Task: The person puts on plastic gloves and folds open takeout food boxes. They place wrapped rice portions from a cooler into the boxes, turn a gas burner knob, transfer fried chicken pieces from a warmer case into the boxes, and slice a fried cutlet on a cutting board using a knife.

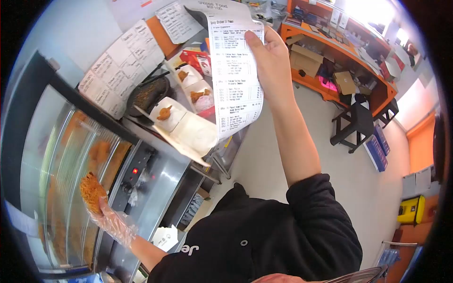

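My left hand (109, 218), in a clear plastic glove, is closed around a piece of fried chicken (93, 191) beside the glass warming cabinet (71, 155). Raised in front of me, my right hand (270, 59) is bare and pinches a long printed receipt (236, 70) with the thumb on its face. The receipt's top end curls over. Behind it lie open takeaway boxes with pieces of fried chicken; the nearest box (191, 134) has one piece (164, 113) in its far compartment. The receipt hides part of these boxes.
A dark bowl-like container (147, 94) stands beside the boxes. Handwritten sheets (118, 66) hang behind the counter. A steel ledge (153, 174) runs below the cabinet. Across the floor are an orange counter (325, 42), a cardboard box (306, 59) and a black stool (353, 125).
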`<state>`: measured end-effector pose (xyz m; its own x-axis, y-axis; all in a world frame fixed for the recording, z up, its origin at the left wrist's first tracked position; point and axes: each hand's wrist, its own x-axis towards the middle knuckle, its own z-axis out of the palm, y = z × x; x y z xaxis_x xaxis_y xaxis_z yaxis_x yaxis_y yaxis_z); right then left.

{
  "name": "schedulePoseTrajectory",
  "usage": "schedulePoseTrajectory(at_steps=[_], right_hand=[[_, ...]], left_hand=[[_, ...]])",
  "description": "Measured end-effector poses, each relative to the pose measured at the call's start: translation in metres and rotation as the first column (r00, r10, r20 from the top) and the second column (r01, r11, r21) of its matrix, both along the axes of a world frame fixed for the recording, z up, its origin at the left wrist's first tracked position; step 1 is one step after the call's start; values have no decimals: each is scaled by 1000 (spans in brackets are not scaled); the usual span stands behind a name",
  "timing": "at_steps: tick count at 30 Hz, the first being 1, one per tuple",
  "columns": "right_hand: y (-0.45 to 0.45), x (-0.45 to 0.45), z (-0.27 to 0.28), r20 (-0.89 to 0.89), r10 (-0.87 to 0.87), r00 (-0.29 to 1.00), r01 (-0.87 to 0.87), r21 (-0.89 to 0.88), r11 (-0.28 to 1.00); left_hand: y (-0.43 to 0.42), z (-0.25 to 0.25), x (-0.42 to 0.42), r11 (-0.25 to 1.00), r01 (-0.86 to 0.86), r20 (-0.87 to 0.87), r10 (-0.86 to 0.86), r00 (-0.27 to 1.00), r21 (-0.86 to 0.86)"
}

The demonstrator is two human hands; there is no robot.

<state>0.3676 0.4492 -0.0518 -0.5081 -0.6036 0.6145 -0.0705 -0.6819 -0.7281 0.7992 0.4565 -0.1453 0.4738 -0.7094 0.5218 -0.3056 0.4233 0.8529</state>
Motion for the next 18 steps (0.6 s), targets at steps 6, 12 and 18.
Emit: schedulePoseTrajectory(at_steps=[6,12,18], right_hand=[[-54,-45,-47,56,-24,998,15,149,989],[-33,-79,-197,-43,641,766,-418,725,548],[-49,-53,-316,316,35,948,-261,712,652]], left_hand=[[-49,-4,-75,999,38,-79,-37,996,16],[-88,-28,-75,998,-70,127,70,989,-10],[-100,-23,-105,986,-161,171,150,974,53]])
